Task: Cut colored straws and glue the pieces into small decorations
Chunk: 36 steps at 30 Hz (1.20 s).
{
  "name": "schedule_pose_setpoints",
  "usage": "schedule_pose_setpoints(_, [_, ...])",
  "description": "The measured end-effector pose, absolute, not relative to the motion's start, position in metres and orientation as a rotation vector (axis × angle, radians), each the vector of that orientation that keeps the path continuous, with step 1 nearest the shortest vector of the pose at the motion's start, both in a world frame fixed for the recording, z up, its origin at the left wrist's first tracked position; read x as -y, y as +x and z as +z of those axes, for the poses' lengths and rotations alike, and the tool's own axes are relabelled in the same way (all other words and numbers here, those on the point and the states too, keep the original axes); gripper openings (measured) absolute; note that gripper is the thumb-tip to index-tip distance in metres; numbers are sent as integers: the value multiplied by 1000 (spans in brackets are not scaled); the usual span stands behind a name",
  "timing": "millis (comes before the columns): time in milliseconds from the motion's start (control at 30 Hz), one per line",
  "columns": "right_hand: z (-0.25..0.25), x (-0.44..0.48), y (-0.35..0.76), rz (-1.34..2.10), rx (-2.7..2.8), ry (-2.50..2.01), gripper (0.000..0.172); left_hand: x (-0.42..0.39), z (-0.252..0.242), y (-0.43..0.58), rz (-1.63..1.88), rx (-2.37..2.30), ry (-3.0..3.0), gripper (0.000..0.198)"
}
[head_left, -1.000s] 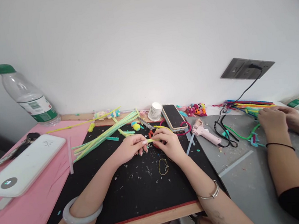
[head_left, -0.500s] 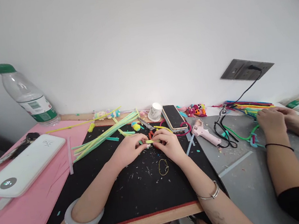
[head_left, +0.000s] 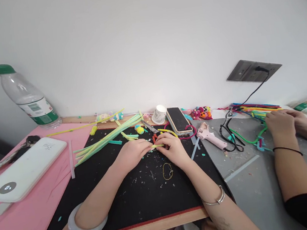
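Note:
Over the black mat (head_left: 142, 200), my left hand (head_left: 133, 154) and my right hand (head_left: 172, 148) nearly meet. Both are closed in a pinch on a short yellow-green pipe cleaner (head_left: 157, 145), which shows between the fingertips; its ends are hidden by the fingers. Just beyond them lie scissors (head_left: 151, 127) with orange handles and a small yellow and blue fuzzy figure (head_left: 139, 128). A bundle of yellow and green pipe cleaners (head_left: 108, 139) lies left of the scissors. A thin tan loop (head_left: 167, 171) rests on the mat nearer to me, among scraps.
A white paper cup (head_left: 159, 114) and a phone (head_left: 178, 120) stand at the back. Right of them lies a pink glue gun (head_left: 211, 138). A white power bank (head_left: 25, 169) and a bottle (head_left: 29, 98) are at left. Another person's hands (head_left: 282, 123) work at right.
The fingers of my left hand have turned and closed further over the pipe cleaner. My right hand stays almost in place.

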State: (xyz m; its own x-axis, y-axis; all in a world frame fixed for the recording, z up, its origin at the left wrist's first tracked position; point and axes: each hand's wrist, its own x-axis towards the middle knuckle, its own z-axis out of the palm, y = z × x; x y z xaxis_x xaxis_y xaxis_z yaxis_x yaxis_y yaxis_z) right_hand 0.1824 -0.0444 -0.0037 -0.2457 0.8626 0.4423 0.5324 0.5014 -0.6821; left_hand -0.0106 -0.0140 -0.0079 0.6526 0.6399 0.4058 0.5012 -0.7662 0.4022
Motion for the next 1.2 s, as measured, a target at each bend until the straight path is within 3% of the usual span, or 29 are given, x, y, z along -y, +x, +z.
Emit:
schedule_pose_setpoints(467, [-3,42,184,603,1858,-1218,15,13,-8,-13,761,-961,2615,25])
schedule_pose_setpoints(600, [0,43,187,702,1738,-1238,25,12,-6,-15,838,-982,2597,24])
schedule_pose_setpoints(1000, [-1,43,193,1053,1352,-1162,16,14,-5,-15,1159,-925,2547,26])
schedule_pose_setpoints(1200, [5,48,184,1263,1131,-1118,22,15,-6,-12,1230,-920,2547,24])
